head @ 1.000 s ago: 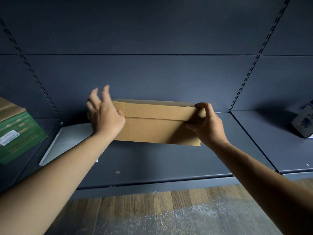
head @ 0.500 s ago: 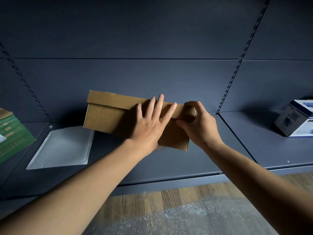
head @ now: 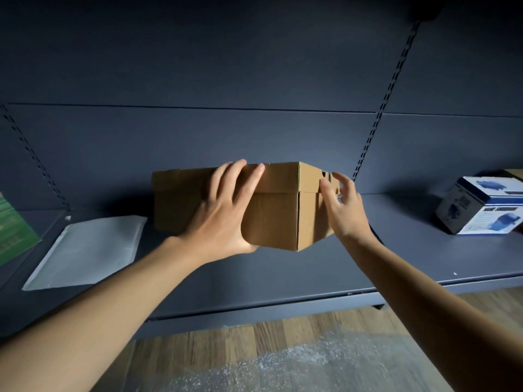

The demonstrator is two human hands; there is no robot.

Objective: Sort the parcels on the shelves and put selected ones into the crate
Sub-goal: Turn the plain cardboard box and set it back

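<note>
A brown cardboard box point(head: 277, 222) with a lid hovers just above the dark shelf point(head: 283, 278), turned so one corner faces me. My left hand point(head: 223, 216) grips its long front face, fingers over the lid's top edge and thumb under the bottom. At the box's short right end is my right hand point(head: 343, 213), fingers spread and blurred, resting lightly against the end without a grip. No crate is in view.
A flat white mailer point(head: 87, 250) lies on the shelf to the left, and a green box point(head: 14, 230) sits at the far left edge. A blue and white box point(head: 481, 207) stands on the right shelf. Bubble wrap point(head: 283, 369) covers the wooden floor below.
The box has swung round so its right end faces me. My left hand moved from its left end to the front face and took hold. My right hand loosened its grip.
</note>
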